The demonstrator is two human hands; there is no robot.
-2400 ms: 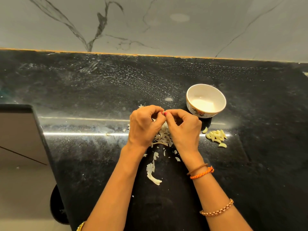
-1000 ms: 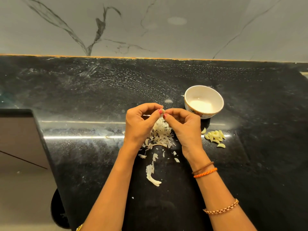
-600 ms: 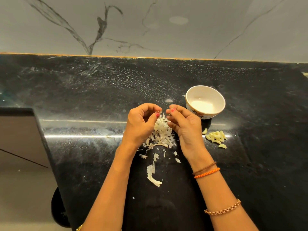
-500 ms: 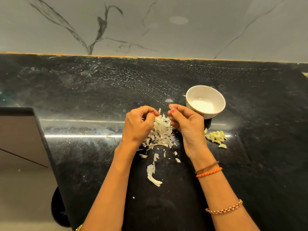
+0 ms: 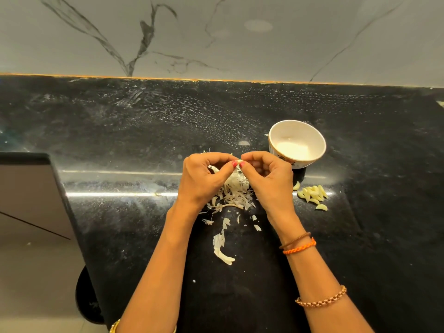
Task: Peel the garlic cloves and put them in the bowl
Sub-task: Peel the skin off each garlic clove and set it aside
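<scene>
A small pale garlic clove (image 5: 239,161) is pinched between the fingertips of my left hand (image 5: 204,179) and my right hand (image 5: 269,181), which meet above a heap of white garlic skins (image 5: 234,192). The white bowl (image 5: 297,143) stands just right of my right hand and looks empty. Several peeled cloves (image 5: 312,194) lie on the counter in front of the bowl, to the right of my right hand.
Loose skin scraps (image 5: 222,248) are scattered on the black stone counter (image 5: 120,131) near my forearms. A marble wall (image 5: 216,32) backs the counter. The counter's edge drops off at the left, beside a grey cabinet panel (image 5: 26,195).
My hands parted briefly over the skin heap, then came back together; both now pinch a clove between their fingertips again.
</scene>
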